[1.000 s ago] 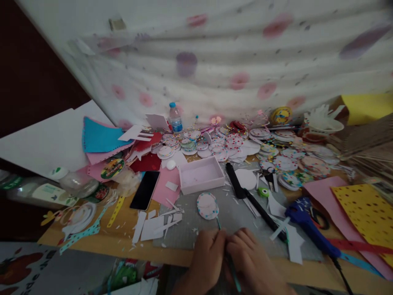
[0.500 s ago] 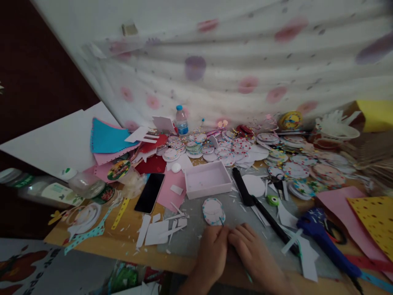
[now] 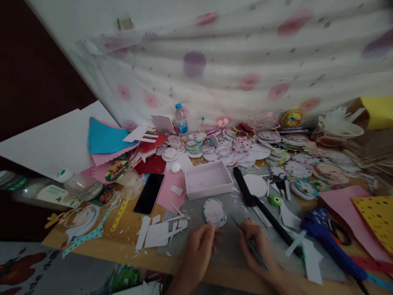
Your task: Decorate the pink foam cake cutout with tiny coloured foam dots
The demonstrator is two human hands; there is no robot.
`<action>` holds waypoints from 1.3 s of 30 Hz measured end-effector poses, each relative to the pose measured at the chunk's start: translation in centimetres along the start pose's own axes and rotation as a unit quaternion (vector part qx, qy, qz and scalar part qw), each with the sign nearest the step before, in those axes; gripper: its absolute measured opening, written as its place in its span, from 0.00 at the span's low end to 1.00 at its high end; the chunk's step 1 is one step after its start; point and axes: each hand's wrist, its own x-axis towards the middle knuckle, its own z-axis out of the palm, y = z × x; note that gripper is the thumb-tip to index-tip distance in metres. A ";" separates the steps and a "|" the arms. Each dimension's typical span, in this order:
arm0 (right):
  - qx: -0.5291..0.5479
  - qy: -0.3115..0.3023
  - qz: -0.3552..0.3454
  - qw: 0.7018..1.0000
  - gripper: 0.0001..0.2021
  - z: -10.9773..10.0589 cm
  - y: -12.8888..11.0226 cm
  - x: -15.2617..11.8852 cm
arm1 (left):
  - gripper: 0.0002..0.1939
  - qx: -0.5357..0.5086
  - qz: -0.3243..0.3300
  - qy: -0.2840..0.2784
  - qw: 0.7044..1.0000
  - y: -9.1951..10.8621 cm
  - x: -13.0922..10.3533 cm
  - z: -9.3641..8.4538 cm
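Note:
A white paper disc (image 3: 214, 212) with a dotted, coloured rim lies on the grey mat (image 3: 227, 256) in front of me. My left hand (image 3: 199, 248) is just below it, thumb and fingers pressed together at the disc's near edge. Whatever is between those fingers, if anything, is hidden. On the right, my right hand (image 3: 257, 242) is closed around slim teal tweezers (image 3: 254, 250), their pointed tip aimed up and left towards the disc but apart from it. An open white box (image 3: 208, 191) stands just behind the disc, with a few tiny bits inside.
To the right lie a black stick-like tool (image 3: 242, 186), a blue glue gun (image 3: 328, 237) and keys (image 3: 281, 183). Left are a phone (image 3: 149, 194), paper scraps (image 3: 156, 234) and plastic jars (image 3: 89, 190). Decorated discs (image 3: 242, 144) and a water bottle (image 3: 181, 119) stand along the back.
My hands, together below the disc before, have moved apart: left hand leftward, right hand rightward. The tweezers now show clearly in my right hand, pointing up and left. The disc stays put.

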 end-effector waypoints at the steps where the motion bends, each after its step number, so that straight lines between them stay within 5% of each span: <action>1: 0.001 0.006 0.010 1.000 0.11 0.1 0.0 0.0 | 0.27 0.023 0.019 0.019 0.999 -0.2 0.1 -0.3; 7: 0.024 0.023 0.036 0.999 0.10 0.4 0.0 0.0 | 0.14 0.153 0.168 0.085 0.970 -1.7 1.1 -0.6; 14: 0.062 0.031 0.059 0.996 0.10 0.4 0.1 -0.1 | 0.11 0.262 0.239 0.117 0.928 -3.1 2.0 -0.2; 39: 0.147 -0.009 0.169 0.974 0.11 0.5 -0.5 0.0 | 0.09 0.298 0.208 0.061 0.930 -3.3 3.2 -0.5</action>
